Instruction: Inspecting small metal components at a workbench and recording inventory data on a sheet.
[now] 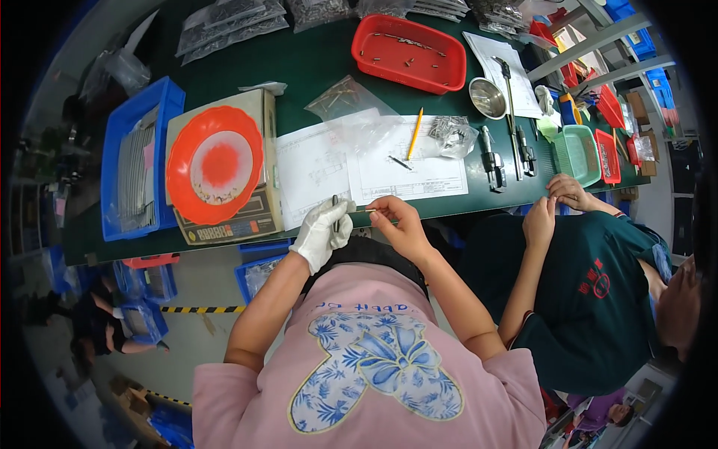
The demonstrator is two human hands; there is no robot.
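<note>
At the near edge of the green table, my left hand [321, 233] wears a white glove and is closed around a thin dark rod [336, 202] that stands upright between its fingers. Just to its right, my bare right hand [402, 226] pinches a tiny thin part [370, 210] between thumb and forefinger; its kind is too small to tell. Both hands are close together in front of the printed drawings [411, 179]. On those sheets lie a yellow pencil [416, 133], a short dark pointed tool [400, 162] and a clear bag of small metal parts [452, 136].
An orange-red plate [179, 168] rests on a box [224, 232] at left, beside a blue bin [123, 228]. Farther back are a red tray [374, 63] and a metal bowl [488, 99]. Micrometers [493, 165] lie at right, near a co-worker's hands [557, 202].
</note>
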